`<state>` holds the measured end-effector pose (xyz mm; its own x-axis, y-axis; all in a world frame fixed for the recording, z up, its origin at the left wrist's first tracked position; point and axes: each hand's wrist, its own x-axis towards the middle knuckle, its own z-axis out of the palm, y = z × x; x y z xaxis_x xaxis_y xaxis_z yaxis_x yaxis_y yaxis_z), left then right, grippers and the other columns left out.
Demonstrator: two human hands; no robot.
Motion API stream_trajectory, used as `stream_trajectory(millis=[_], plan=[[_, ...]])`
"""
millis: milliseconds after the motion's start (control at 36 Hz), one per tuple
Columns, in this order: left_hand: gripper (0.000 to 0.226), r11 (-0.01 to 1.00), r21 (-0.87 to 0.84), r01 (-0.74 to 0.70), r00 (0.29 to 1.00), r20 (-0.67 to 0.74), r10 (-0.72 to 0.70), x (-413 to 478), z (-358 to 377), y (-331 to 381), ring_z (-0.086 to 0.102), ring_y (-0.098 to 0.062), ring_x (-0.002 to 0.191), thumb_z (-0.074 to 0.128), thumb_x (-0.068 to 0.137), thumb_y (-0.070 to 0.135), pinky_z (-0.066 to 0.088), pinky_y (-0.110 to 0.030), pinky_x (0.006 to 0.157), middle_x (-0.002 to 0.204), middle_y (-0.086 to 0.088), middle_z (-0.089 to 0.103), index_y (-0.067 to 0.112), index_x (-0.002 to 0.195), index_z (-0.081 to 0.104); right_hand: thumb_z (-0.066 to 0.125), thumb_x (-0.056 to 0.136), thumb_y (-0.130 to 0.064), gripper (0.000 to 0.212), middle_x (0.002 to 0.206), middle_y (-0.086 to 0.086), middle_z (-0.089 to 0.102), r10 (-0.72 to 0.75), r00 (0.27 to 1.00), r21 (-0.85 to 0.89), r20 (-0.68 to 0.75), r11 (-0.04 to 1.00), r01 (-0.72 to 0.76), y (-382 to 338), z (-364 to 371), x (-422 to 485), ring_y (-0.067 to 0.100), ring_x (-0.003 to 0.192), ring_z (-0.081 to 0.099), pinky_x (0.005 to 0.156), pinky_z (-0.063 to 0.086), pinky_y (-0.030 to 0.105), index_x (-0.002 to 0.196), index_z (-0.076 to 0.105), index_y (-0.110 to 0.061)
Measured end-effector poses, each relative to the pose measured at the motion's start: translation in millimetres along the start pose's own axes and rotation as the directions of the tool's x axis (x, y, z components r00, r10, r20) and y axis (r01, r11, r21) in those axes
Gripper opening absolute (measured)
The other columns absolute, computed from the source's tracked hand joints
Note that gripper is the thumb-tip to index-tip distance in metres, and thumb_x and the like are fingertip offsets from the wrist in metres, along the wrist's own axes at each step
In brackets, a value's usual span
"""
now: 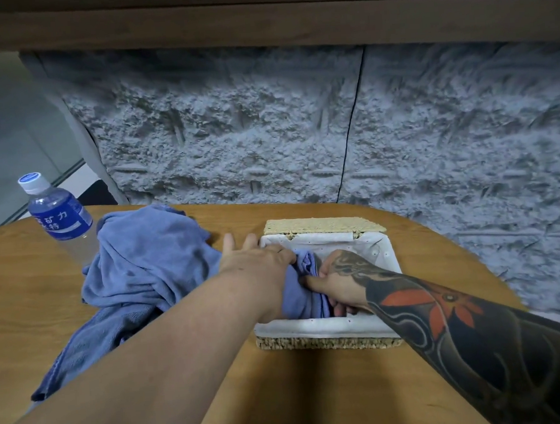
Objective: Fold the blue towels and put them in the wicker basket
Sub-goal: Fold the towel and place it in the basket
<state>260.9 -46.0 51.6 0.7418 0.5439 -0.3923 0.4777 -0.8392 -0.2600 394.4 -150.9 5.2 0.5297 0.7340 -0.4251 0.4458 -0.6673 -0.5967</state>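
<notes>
A wicker basket (327, 342) with a white cloth lining stands on the wooden table, a little right of centre. A folded blue towel (304, 295) stands in its left half. My left hand (256, 256) lies flat on the towel's left side, fingers stretched over the basket's left rim. My right hand (339, 281) is inside the basket with its fingers closed on the towel's right side. A heap of unfolded blue towels (142, 271) lies on the table just left of the basket, partly under my left forearm.
A water bottle (58, 217) with a blue label and white cap stands at the table's back left, touching the towel heap. A rough grey wall runs right behind the table. The table's curved edge drops away to the right of the basket.
</notes>
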Motion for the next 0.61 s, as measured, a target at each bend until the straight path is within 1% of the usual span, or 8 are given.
stream_trajectory(millis=[83,167,250,306,417,500,556,611], plan=[[0.086,0.999,-0.034,0.000,1.000,-0.003,-0.001,4,5,-1,0.030,-0.028,0.135,0.073,0.081,0.033,0.021,-0.060,0.102,0.158,0.013,0.033,0.042,0.151,0.024,0.071,0.088,-0.063,0.053,0.054,0.007,0.068,-0.073,0.986,-0.080,-0.147,0.995,0.062,-5,-6,-10,0.021,0.046,0.062,0.056,0.059,0.035,0.072,0.065,-0.013],[0.089,0.999,-0.053,-0.011,1.000,-0.027,0.010,4,8,-2,0.033,-0.027,0.133,0.074,0.081,0.036,0.028,-0.053,0.099,0.157,0.012,0.034,0.039,0.153,0.021,0.065,0.084,-0.072,0.057,0.059,0.002,0.066,-0.114,0.945,-0.099,-0.305,0.991,0.087,-10,-7,-9,0.019,0.052,0.063,0.060,0.058,0.036,0.072,0.064,-0.016],[0.094,0.996,-0.086,-0.029,0.999,-0.029,0.026,3,8,-3,0.032,-0.029,0.134,0.072,0.084,0.038,0.027,-0.053,0.101,0.161,0.014,0.028,0.046,0.157,0.013,0.052,0.070,-0.083,0.060,0.070,0.000,0.068,-0.126,0.947,-0.118,-0.294,0.988,0.095,10,10,22,0.021,0.065,0.067,0.069,0.062,0.042,0.076,0.062,-0.024],[0.097,0.994,-0.107,-0.039,0.999,-0.030,0.036,3,9,-4,0.030,-0.030,0.136,0.071,0.085,0.038,0.025,-0.056,0.104,0.164,0.015,0.023,0.051,0.157,0.007,0.040,0.070,-0.085,0.061,0.073,-0.003,0.067,-0.135,0.955,-0.116,-0.265,0.987,0.107,44,25,61,0.021,0.067,0.067,0.072,0.063,0.046,0.077,0.058,-0.028],[0.096,0.997,-0.071,-0.044,0.999,0.008,0.044,3,9,-5,0.029,-0.031,0.132,0.067,0.089,0.034,0.027,-0.051,0.098,0.164,0.018,0.014,0.057,0.156,0.002,0.033,0.074,-0.082,0.059,0.074,-0.003,0.070,-0.076,0.973,-0.129,-0.217,0.990,0.048,68,32,88,0.022,0.064,0.070,0.069,0.065,0.047,0.084,0.060,-0.030],[0.094,0.997,-0.059,-0.052,0.998,0.031,0.054,6,8,-4,0.028,-0.033,0.131,0.067,0.090,0.035,0.027,-0.051,0.098,0.162,0.017,0.014,0.058,0.156,0.005,0.046,0.088,-0.070,0.045,0.072,0.004,0.072,-0.034,0.991,-0.106,-0.128,0.994,0.021,45,26,62,0.027,0.059,0.074,0.062,0.066,0.044,0.088,0.062,-0.028],[0.093,0.995,-0.065,-0.070,0.997,0.037,0.073,7,6,-4,0.028,-0.034,0.132,0.068,0.089,0.037,0.028,-0.053,0.101,0.162,0.015,0.015,0.058,0.156,0.007,0.049,0.101,-0.055,0.038,0.064,0.003,0.068,-0.038,0.991,-0.106,-0.129,0.994,0.024,19,15,35,0.024,0.054,0.072,0.056,0.061,0.034,0.083,0.059,-0.023],[0.091,0.990,-0.099,-0.104,0.994,0.034,0.108,4,6,-6,0.028,-0.033,0.133,0.068,0.090,0.041,0.029,-0.053,0.103,0.163,0.016,0.014,0.056,0.158,0.009,0.047,0.107,-0.049,0.044,0.047,0.001,0.058,-0.031,0.991,-0.116,-0.131,0.993,0.016,4,5,18,0.018,0.036,0.059,0.042,0.047,0.024,0.076,0.057,-0.018]])
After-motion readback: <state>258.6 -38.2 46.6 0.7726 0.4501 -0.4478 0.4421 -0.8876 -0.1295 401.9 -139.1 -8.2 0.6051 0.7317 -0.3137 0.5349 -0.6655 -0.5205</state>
